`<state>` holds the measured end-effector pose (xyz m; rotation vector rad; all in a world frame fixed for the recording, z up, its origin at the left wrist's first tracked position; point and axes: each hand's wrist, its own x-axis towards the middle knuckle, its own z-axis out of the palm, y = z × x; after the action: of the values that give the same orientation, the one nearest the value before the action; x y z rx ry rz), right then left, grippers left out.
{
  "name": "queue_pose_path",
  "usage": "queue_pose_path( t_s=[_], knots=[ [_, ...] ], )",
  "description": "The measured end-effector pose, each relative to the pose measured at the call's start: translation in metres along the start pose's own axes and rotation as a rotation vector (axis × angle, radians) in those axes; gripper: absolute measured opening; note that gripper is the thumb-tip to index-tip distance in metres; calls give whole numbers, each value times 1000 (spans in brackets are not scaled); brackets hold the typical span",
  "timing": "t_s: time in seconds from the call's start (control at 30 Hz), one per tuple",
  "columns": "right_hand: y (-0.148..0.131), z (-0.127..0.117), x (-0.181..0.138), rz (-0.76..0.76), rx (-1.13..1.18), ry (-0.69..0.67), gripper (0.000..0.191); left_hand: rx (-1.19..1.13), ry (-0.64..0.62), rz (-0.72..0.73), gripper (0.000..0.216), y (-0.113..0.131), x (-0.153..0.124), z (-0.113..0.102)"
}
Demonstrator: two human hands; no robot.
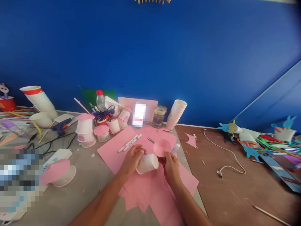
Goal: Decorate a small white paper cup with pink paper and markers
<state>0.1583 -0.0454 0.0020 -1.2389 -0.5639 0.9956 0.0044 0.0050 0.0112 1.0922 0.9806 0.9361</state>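
Note:
My left hand is closed on a white paper cup, which lies tilted with its base turned to the right. In my right hand a round pink paper disc is pinched at its lower edge, a little above and right of the cup. Disc and cup look apart. Beneath both hands spread pink paper sheets, some with cut edges. Scissors show their blades just left of the disc; their handles are hidden. Two white markers rest on the paper to the left.
Behind stand a glass jar, a leaning stack of paper cups and a lit phone. Cups with pink paper tops are at the left, near a glue gun and its cords. A white cable crosses the brown table.

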Motion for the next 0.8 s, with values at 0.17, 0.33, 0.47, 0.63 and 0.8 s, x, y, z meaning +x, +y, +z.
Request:
queue_pose_path(
  t_s=[0.17,0.33,0.47,0.63,0.8],
  knots=[
    [-2,-3,4,19,53,-2,31,27,203,75,38,11,8,-13],
    [0,-5,4,68,64,-52,31,171,308,172,32,7,15,-23],
    [0,-4,2,59,44,-95,39,265,308,231,31,0,17,-25],
    [-1,-3,0,70,20,-129,43,352,268,338,33,3,10,-21],
    [-3,-2,-1,89,47,-158,44,473,248,632,35,10,-9,-11]
  ],
)
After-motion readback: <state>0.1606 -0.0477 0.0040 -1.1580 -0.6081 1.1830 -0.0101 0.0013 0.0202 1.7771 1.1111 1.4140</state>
